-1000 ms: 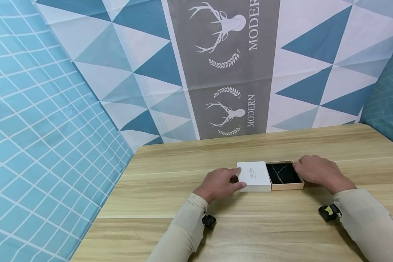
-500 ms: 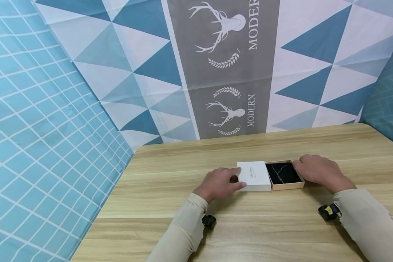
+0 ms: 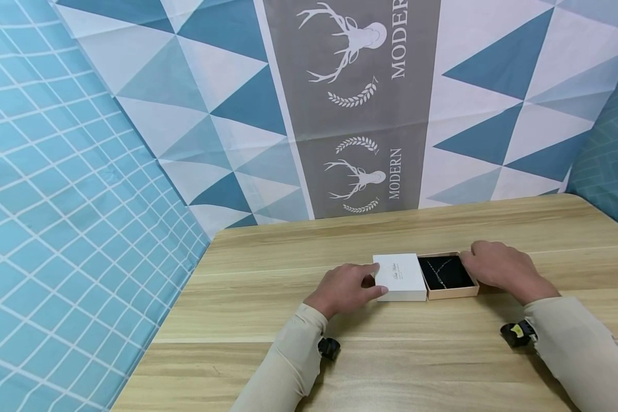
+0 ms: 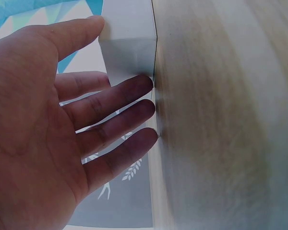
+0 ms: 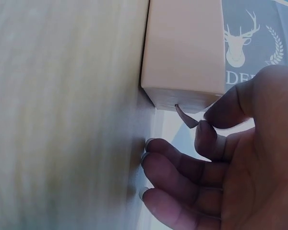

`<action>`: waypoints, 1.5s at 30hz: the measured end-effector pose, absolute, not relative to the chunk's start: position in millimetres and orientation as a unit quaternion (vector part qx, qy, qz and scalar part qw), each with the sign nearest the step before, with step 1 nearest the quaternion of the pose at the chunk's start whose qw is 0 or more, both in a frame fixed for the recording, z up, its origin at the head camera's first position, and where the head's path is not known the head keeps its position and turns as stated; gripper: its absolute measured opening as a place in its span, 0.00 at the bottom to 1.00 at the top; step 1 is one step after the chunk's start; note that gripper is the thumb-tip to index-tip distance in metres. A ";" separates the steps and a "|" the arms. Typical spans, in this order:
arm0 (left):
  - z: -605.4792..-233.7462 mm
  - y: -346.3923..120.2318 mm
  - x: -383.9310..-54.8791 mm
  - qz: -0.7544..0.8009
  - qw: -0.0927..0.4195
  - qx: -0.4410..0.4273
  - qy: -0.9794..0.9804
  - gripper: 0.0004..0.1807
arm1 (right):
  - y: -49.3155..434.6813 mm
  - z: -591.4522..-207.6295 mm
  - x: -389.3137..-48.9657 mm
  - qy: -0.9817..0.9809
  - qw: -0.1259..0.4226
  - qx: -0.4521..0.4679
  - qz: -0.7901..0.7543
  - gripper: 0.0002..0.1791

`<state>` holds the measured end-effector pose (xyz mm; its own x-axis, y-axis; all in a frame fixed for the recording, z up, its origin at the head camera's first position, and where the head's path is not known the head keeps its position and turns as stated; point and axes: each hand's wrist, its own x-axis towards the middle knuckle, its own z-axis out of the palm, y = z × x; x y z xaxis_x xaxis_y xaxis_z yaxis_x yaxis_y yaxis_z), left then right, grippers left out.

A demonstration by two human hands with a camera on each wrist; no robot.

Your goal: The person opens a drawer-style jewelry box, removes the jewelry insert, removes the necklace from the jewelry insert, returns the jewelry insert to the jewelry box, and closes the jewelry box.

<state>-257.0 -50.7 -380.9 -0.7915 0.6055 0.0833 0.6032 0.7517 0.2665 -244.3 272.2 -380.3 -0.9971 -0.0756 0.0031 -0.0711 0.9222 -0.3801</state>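
Note:
On the table lies a jewelry box in two parts: a white printed sleeve and a tan drawer with a black insert. A thin silvery chain rests on the insert. My left hand is at the sleeve's left end, thumb and index fingertips on its top edge; in the left wrist view the other fingers reach out nearly straight beside it. At the drawer's right end, my right hand pinches a small pull tab between thumb and index finger, its other fingertips down near the table.
The wood-grain table runs back to a patterned cloth wall. A blue gridded cloth hangs on the left, a teal one on the right. Each wrist bears a black camera.
The drawer has turned slightly and shifted a touch right, leaving a thin wedge beside the sleeve. My right hand has risen a little; the left hand and sleeve stay put.

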 end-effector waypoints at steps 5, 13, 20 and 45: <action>-380.4 -50.7 -257.3 0.143 0.003 0.327 0.934 0.15 | 270.4 -380.4 -244.7 0.979 -0.011 -0.045 -0.200 0.21; -380.0 -50.8 -257.0 0.143 0.001 0.326 0.934 0.15 | 268.3 -379.7 -244.0 0.977 -0.022 -0.059 -0.202 0.19; -379.4 -50.1 -257.4 0.145 0.001 0.327 0.934 0.15 | 265.9 -378.7 -243.2 0.978 -0.030 -0.063 -0.198 0.17; -380.3 -51.3 -255.6 0.150 0.006 0.329 0.932 0.14 | 261.1 -377.6 -242.1 0.979 -0.023 -0.075 -0.191 0.13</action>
<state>-255.6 -51.3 -380.3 -0.7829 0.6159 0.0880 0.6123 0.7377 0.2843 -242.1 261.1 -377.6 -0.9877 -0.1375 0.0737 -0.1552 0.9161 -0.3697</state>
